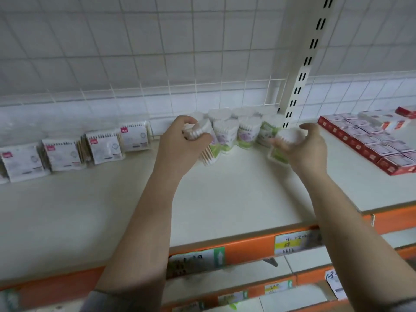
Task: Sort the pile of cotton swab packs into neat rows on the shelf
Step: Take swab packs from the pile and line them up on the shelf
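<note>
L hand grip closed on swab pack; R hand likewise, pack; labels unreadable

White wire grid backing, slotted upright post, red boxes at right, orange shelf-edge price labels

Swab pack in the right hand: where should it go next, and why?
Probably set it upright at the front right of the standing packs, beside the upright post. The right hand holds one pack just above the shelf, whose surface is bare there; the left hand has its own pack in its grip at the group's left end.
</note>
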`<state>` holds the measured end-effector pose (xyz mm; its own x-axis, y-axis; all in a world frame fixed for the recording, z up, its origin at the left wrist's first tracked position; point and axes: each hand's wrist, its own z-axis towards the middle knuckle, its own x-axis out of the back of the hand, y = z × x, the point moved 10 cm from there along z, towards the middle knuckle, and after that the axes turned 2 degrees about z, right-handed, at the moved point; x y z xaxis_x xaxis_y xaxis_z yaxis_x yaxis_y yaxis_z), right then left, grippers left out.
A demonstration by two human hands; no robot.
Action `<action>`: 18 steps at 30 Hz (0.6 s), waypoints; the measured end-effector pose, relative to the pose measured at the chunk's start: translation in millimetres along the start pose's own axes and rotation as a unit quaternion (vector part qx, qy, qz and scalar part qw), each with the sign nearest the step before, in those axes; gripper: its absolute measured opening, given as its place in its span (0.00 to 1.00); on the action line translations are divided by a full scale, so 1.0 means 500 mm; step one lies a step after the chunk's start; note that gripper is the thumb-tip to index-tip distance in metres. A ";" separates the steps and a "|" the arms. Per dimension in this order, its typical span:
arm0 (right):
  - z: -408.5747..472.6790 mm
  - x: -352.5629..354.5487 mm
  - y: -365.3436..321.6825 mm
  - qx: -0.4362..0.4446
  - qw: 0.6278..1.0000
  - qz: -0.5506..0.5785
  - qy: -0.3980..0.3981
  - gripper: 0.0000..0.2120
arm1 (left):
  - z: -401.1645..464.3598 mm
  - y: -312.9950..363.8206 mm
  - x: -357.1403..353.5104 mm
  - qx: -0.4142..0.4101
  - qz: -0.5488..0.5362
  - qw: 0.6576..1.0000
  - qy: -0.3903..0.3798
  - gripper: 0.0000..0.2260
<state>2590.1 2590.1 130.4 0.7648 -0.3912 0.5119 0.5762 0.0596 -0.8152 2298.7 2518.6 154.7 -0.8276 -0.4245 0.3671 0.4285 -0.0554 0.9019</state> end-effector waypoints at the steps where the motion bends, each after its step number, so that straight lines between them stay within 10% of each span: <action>1: 0.008 -0.006 0.000 0.004 1.000 -0.003 -0.010 0.39 | -0.003 0.001 -0.003 0.001 0.004 1.000 0.002 0.13; 18: 0.065 -0.055 0.008 0.050 0.990 0.002 -0.128 0.34 | -0.075 0.007 -0.062 0.009 0.034 0.999 0.024 0.27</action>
<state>2580.8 2631.1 122.0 0.8080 -0.1451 0.5711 0.5886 0.1557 -0.7933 2339.6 2497.6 137.7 -0.7784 -0.4703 0.4159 0.4759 -0.0100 0.8794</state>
